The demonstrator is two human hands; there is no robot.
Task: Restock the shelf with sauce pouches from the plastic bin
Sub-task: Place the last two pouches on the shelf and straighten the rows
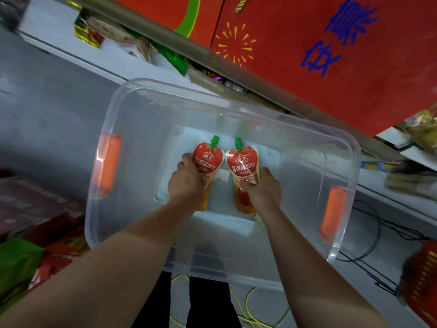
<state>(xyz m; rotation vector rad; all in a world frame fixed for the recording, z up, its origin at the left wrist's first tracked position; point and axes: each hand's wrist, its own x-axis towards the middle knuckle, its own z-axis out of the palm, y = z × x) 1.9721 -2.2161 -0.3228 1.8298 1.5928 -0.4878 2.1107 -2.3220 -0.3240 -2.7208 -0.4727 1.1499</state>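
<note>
Tomato sauce pouches, left (208, 162) and right (243, 171), sit mid-frame in the clear plastic bin (142, 110), each gripped by the left hand (186, 181) and right hand (264, 189); lift straight up to clear the rim.

Both hands (186, 183) (263, 189) outstretched, fingers curled, gripping.

Red cartons (331, 58) fill the upper right, one printed with yellow firework bursts and blue characters, another with a green curved band. Below them, a gap holds crumpled green and gold packaging (170, 55). A dark red box (35, 204) sits at the left edge, with a green bag (16, 263) just below it. Black cables (376, 235) loop across the pale floor at right, and a yellow cord (250, 308) coils near the bottom centre.
</note>
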